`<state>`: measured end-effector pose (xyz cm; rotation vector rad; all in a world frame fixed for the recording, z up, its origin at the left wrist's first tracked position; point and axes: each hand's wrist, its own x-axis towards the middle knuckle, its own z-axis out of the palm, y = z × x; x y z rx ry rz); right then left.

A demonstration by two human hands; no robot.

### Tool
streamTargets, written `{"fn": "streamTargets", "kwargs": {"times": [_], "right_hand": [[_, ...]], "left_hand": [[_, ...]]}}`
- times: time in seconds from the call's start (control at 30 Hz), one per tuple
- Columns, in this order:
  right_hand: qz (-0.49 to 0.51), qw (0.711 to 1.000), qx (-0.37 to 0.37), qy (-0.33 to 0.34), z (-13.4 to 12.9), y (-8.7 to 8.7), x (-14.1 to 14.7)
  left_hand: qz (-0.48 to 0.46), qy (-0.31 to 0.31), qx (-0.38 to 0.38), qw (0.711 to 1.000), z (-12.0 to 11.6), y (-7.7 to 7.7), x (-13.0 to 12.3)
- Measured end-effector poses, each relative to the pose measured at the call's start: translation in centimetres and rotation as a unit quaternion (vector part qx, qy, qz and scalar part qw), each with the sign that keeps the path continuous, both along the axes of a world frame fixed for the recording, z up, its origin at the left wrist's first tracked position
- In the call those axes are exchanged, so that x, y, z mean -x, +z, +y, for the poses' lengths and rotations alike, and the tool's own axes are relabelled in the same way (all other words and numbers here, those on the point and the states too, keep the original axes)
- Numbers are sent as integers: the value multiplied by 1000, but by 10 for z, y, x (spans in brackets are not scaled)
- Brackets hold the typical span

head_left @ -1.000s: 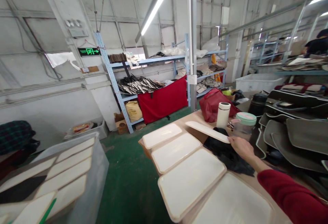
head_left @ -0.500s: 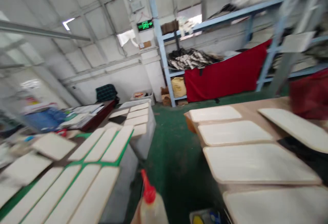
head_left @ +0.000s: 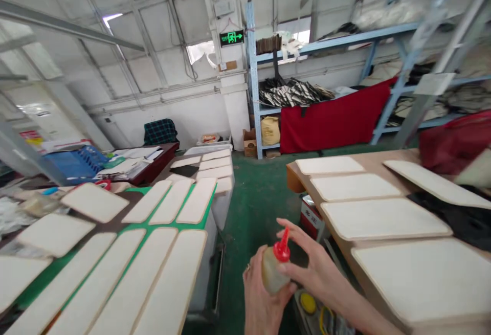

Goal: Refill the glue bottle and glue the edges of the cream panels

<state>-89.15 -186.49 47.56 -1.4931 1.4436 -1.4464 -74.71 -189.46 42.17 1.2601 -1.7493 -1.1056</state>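
A translucent squeeze bottle (head_left: 271, 272) with a red pointed nozzle cap (head_left: 282, 248) is held in front of me, tilted slightly to the right. My left hand (head_left: 261, 291) wraps round its body from the left and below; a ring shows on one finger. From the right comes my right hand (head_left: 312, 261), fingers stretched out and apart near the nozzle. Its thumb appears to touch the bottle just under the cap. Pale, rounded-corner panels lie on both sides: a long panel (head_left: 172, 278) on the left table, a wide panel (head_left: 425, 273) on the right one.
A green floor aisle (head_left: 251, 192) runs between the tables. Under the right table stand a white-and-red box (head_left: 311, 215) and a container with a yellow round item (head_left: 307, 303). Blue shelving (head_left: 251, 69) with a red cloth (head_left: 333, 120) stands behind. A blue basket (head_left: 79, 161) sits left.
The bottle has moved right and up in view, held in my left hand. My right hand has come into view beside the cap. The view has shifted and become sharper.
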Motion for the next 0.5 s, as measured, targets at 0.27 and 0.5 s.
{"fn": "streamTargets", "kwargs": {"times": [0.27, 0.5], "right_hand": [[-42, 997, -63, 23, 32, 12, -85], [-150, 988, -29, -25, 88, 10, -103]], "left_hand": [[208, -233, -130, 941, 4, 14, -86], [174, -186, -50, 966, 18, 20, -101]]}}
